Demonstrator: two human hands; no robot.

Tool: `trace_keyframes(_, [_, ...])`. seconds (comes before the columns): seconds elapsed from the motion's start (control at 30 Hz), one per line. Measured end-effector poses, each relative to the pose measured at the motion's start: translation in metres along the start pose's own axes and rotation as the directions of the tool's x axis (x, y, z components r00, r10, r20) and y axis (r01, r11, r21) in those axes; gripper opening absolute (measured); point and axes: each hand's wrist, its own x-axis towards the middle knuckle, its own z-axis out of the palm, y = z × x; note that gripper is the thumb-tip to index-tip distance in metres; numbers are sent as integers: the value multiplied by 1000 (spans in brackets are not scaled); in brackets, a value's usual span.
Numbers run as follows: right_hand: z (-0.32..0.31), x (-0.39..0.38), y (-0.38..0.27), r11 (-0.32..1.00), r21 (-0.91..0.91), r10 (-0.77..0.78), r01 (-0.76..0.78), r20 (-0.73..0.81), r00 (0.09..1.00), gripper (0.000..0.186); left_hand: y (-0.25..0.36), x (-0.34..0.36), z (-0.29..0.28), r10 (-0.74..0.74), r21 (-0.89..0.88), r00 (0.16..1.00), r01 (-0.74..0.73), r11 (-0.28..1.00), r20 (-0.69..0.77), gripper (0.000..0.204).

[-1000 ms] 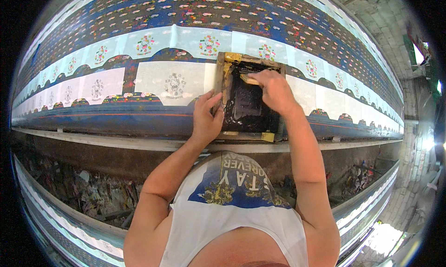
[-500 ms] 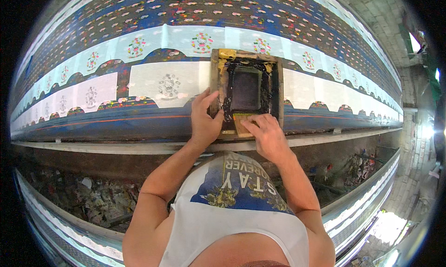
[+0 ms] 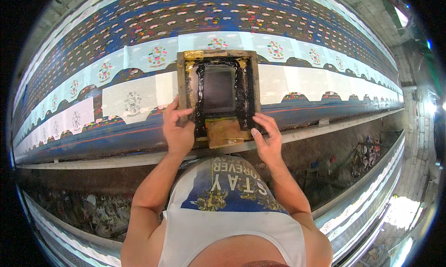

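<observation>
A wooden screen-printing frame (image 3: pixel 254 81) smeared with black ink and yellow paint lies over the front row of pale cloth. Its dark mesh window (image 3: pixel 219 89) shows in the middle. My left hand (image 3: pixel 178 132) grips the frame's left rail, thumb and forefinger reaching over the wood. On the other side, my right hand (image 3: pixel 268 138) holds the lower right of the frame between thumb and fingers. A flat wooden squeegee (image 3: pixel 225 134) rests inside the frame at its near end, with neither hand on it.
White cloth pieces (image 3: pixel 121 100) lie along the long table, some bearing a black outline print. Behind them runs a row of pale blue pieces (image 3: pixel 139 58) with coloured prints. A metal rail (image 3: pixel 111 161) edges the table, and another printing table (image 3: pixel 69 237) stands behind me.
The frame has shifted left along the cloth relative to the prints. My right hand has let go of the squeegee and taken the frame's right side. My left hand stays on the left rail.
</observation>
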Motion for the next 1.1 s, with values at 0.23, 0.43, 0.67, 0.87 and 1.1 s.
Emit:
trace_keyframes(0.23, [-95,8,57,998,-38,-55,53,-51,997,37,33,-17,115,36,-32,999,-37,999,-11,42])
trace_keyframes(0.43, [-152,19,92,962,-212,-171,171,16,985,34,48,-26,175,-5,-98,999,2,995,-34,41])
trace_keyframes(0.67, [-166,37,69,866,-175,-399,468,321,859,41,47,-26,187,-74,-124,997,69,990,-37,35])
trace_keyframes(0.87, [-142,48,39,725,-264,-428,636,551,716,54,39,-27,192,-71,-152,995,60,987,-64,32])
trace_keyframes(1.1, [-154,102,4,673,-333,-238,660,748,620,44,31,-28,195,-79,-91,994,71,993,-82,26])
